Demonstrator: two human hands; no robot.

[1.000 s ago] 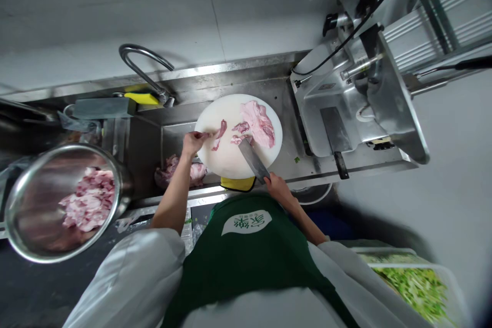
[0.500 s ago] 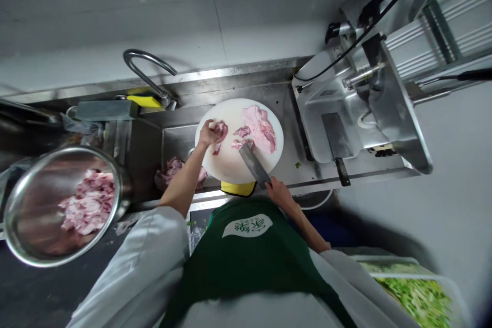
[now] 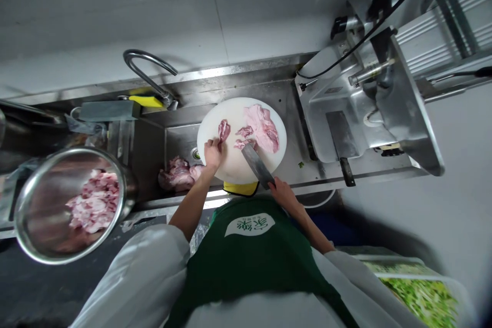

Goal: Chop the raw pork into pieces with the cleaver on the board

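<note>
Head view: our L hand [image 3: 212,154] is at the near end of the meat strip [image 3: 224,129], toward the left edge of the white board [image 3: 232,166]; fingers bent, can't tell if they're pinching it. Our R hand [image 3: 283,193] is wrapped round the handle end of the cleaver [image 3: 257,164], off the board's near edge, blade overlapping the nearer small piece [image 3: 240,144]. Strip's prob. light, soft, floppy & slippery; we'd hold one end w/ curled fingertips. Big slab [image 3: 263,128] nr the right edge looks heavier, limp; we'd press it flat.

White board [image 3: 232,166] (rounded), large meat slab [image 3: 263,128], smaller meat pieces [image 3: 224,130]
</note>
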